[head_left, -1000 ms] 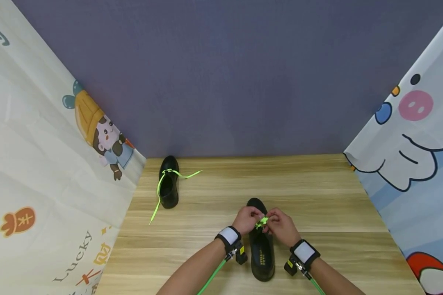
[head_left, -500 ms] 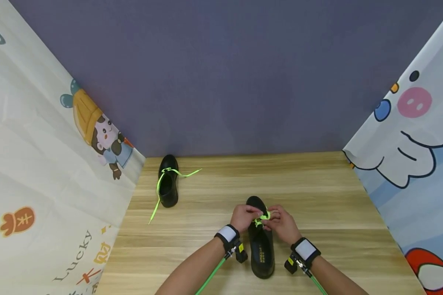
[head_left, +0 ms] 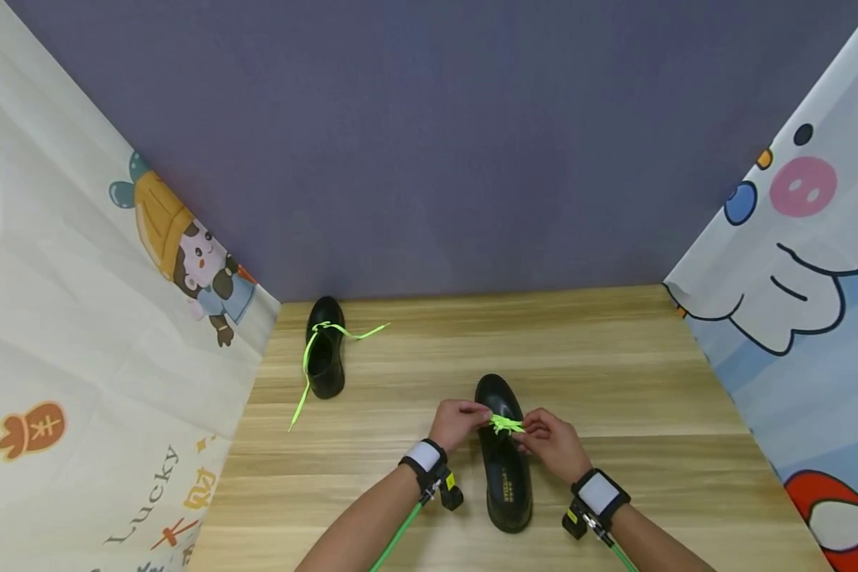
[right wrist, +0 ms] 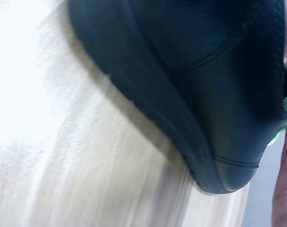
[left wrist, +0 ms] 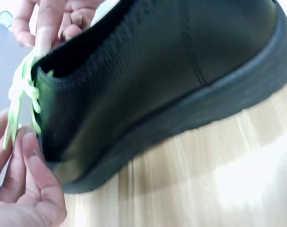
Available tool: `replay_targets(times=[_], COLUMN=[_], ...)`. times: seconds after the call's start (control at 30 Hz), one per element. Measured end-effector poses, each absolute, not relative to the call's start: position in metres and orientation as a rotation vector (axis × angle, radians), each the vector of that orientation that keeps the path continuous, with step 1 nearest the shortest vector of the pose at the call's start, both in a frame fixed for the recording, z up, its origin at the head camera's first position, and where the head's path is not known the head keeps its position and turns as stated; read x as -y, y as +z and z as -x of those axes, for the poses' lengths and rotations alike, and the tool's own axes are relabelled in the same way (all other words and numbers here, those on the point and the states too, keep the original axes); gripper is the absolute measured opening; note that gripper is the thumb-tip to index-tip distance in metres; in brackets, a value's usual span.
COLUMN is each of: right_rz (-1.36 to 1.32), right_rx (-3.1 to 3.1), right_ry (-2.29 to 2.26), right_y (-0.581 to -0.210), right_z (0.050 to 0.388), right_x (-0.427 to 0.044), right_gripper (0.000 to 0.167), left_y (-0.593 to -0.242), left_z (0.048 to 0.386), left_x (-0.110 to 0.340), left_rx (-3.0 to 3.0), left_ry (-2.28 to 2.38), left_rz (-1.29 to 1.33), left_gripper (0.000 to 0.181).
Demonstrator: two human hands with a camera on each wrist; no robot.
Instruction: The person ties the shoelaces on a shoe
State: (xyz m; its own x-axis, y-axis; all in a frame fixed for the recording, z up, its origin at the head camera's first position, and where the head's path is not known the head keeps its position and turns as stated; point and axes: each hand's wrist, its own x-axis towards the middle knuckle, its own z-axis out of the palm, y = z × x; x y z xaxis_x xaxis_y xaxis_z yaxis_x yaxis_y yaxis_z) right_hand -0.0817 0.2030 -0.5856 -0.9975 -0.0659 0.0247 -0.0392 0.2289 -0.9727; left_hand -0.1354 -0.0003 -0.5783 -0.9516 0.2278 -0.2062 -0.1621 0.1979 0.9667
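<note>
A black shoe (head_left: 496, 463) stands on the wooden surface, toe away from me, with a bright green shoelace (head_left: 505, 424) bunched in a knot with loops over its opening. On the left, my left hand (head_left: 456, 421) pinches one side of the lace between thumb and fingertips. My right hand (head_left: 554, 445) pinches the other side, just right of the shoe. The left wrist view shows the lace (left wrist: 23, 87) stretched between both hands, beside the shoe's dark side (left wrist: 148, 80). In the right wrist view the shoe (right wrist: 219, 94) hides most of the lace.
A second black shoe (head_left: 334, 365) stands at the back left, its green lace ends (head_left: 363, 334) lying loose to both sides. The wooden surface (head_left: 615, 349) meets a grey-blue panel (head_left: 429, 159) behind. Printed white sheets (head_left: 64, 318) hang at both sides.
My hands have drawn apart, the left one moving left, the right one slightly right. The lace loop between them has pulled down into a tighter knot stretched across the shoe.
</note>
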Motion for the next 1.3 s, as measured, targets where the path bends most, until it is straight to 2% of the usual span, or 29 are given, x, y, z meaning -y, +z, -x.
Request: replay_targets(times=[0.2, 0.33, 0.6, 0.83, 1.3], right_rz=[0.139, 0.169, 0.458, 0.651, 0.739], right_rx=[-2.534, -2.594, -2.869, -2.999, -3.032], right_ry=[-1.896, -1.892, -1.732, -1.594, -1.588], right_y=[-0.591, -0.594, -0.599, -0.599, -0.599], right_z=[0.081, 0.079, 0.08, 0.081, 0.08], right_x=[-0.207, -0.208, -0.213, -0.215, -0.218], right_gripper=[0.011, 0.009, 0.021, 0.024, 0.03], left_y=[-0.586, -0.589, -0.593, -0.597, -0.599], left_z=[0.134, 0.13, 0.125, 0.123, 0.121], left_x=[0.009, 0.01, 0.016, 0.022, 0.027], left_rx=[-2.315, -2.413, -2.641, -2.668, -2.655], left_ry=[1.678, 1.613, 1.575, 1.57, 1.577], left_rz=[-0.128, -0.132, -0.267, -0.303, -0.373], left_gripper=[0.017, 0.012, 0.008, 0.009, 0.007])
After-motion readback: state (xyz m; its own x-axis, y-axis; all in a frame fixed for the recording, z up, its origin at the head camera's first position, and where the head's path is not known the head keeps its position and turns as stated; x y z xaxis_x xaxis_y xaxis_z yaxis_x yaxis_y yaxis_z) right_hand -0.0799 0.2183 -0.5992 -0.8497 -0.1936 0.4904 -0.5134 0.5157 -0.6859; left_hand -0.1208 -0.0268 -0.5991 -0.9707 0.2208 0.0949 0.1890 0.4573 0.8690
